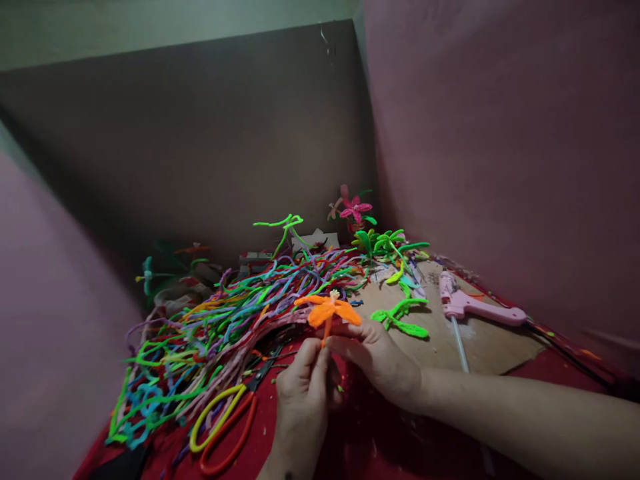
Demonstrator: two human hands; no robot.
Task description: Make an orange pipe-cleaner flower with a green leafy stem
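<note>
An orange pipe-cleaner flower (329, 312) with a pale centre stands upright between my two hands, its petals spread. My left hand (305, 380) pinches the base of its orange stem between thumb and fingertips. From the right, my right hand (380, 357) closes its fingers on the same stem just under the petals. The fingertips of both hands nearly meet at the stem. Scissors (227, 427) with yellow and red handles lie to the left of my left hand.
A heap of coloured pipe cleaners (240, 320) spreads across the left and middle. Green leaf shapes (400, 317) rest on cardboard (480, 353), beside a pink glue gun (475, 309) with a clear stick. A pink flower (355, 209) stands at the back.
</note>
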